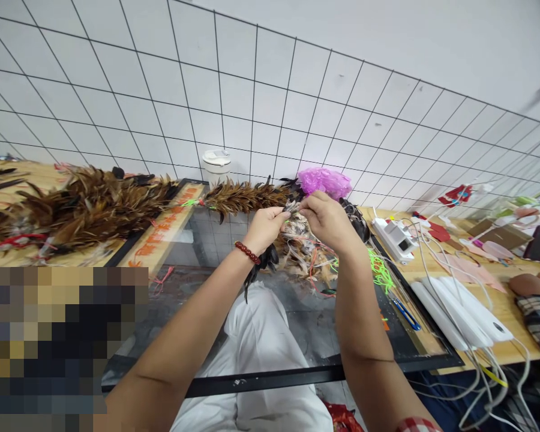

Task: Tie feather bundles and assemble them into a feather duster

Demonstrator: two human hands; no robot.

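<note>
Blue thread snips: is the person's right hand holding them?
No, the blue thread snips lie near the green cord, apart from the right hand.

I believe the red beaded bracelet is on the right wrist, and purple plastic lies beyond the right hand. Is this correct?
Not entirely: the head view shows the red beaded bracelet on the left wrist. The purple plastic does lie beyond the right hand.

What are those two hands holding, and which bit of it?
The left hand and right hand seem to pinch a greyish feathery piece between them. It's too small to tell which part each one holds.
</note>
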